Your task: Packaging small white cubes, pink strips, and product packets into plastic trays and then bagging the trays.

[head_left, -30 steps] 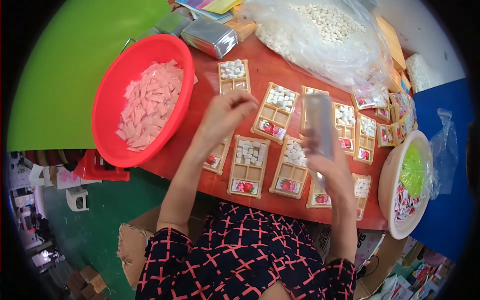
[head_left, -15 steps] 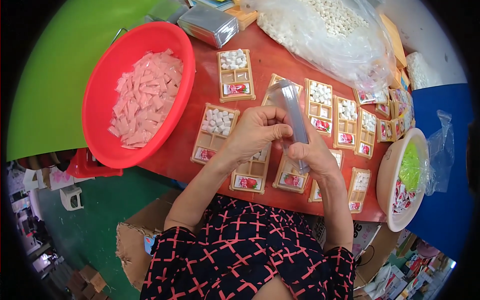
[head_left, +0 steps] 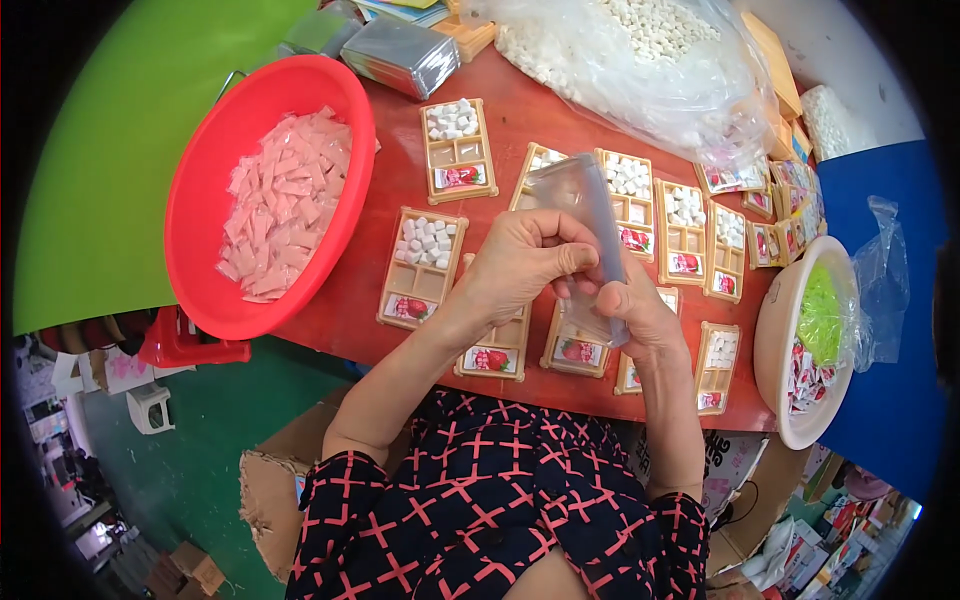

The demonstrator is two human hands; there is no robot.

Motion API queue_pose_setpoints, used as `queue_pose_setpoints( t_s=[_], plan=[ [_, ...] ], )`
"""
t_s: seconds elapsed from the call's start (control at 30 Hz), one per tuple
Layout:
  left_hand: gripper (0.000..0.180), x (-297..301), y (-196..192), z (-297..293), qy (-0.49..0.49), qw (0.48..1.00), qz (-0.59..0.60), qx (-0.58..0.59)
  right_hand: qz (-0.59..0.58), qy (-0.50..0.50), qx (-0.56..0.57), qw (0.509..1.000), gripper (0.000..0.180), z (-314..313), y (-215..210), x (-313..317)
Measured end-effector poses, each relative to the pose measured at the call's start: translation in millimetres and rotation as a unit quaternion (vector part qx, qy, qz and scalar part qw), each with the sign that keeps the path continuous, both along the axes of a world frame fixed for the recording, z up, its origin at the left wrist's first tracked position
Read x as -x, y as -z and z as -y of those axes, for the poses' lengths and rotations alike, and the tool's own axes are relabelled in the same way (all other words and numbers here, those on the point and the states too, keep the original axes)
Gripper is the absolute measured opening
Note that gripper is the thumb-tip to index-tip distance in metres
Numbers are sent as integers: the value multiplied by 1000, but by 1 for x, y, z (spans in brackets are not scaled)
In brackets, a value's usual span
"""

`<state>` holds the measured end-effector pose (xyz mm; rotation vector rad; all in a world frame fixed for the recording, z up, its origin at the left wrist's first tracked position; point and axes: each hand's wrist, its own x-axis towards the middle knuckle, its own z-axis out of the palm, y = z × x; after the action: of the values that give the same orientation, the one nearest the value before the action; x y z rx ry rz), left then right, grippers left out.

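In front of my chest, a stack of thin clear plastic covers is held up on edge. My right hand grips its lower right side, thumb in front. My left hand is closed in a pinch at its near-left face, with thumb and forefinger together; a thin cover seems to be between them. Below and around my hands lie shallow tan compartment trays holding white cubes and small red-printed packets. Some trays are partly hidden behind my hands.
On the left stands a red basin of pink wrapped pieces. At the back are stacked clear plastic covers and a big bag of white cubes. A cream basin with packets and a green bag stands at the right edge.
The plastic stack has turned, showing more of its broad clear face on the left. My left fingers have moved slightly rightward along it. The whole view has shifted a little.
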<state>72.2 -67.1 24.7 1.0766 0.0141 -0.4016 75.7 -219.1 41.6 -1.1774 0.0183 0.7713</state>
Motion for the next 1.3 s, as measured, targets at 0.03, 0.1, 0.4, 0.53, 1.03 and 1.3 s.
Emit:
queue_pose_setpoints(
  t_s=[0.03, 0.1, 0.4, 0.53, 1.03, 1.3],
  plan=[
    [9, 0, -2, 1, 1, 1000, 1, -1, 1, 1, -1, 1000, 111, 2, 0, 0],
    [11, 0, -5, 2, 23, 1000, 14, -15, -19, -8, -6, 1000, 108, 8, 2, 0],
    [10, -1, -8, -2, 35, 996, 56, 53, -8, 128, -48, 991, 73, 3, -8, 4],
    [18, 0, -11, 8, -65, 997, 3, 45, 155, 171, 125, 965, 79, -6, -11, -5],
    [44, -97, 79, -91, -314, 915, 16, -252, 127, 192, 186, 955, 74, 18, -2, -8],
    [72, -104, 80, -85, -299, 775, 85, -550, 78, 171, 161, 969, 81, 27, 2, -1]
  ],
)
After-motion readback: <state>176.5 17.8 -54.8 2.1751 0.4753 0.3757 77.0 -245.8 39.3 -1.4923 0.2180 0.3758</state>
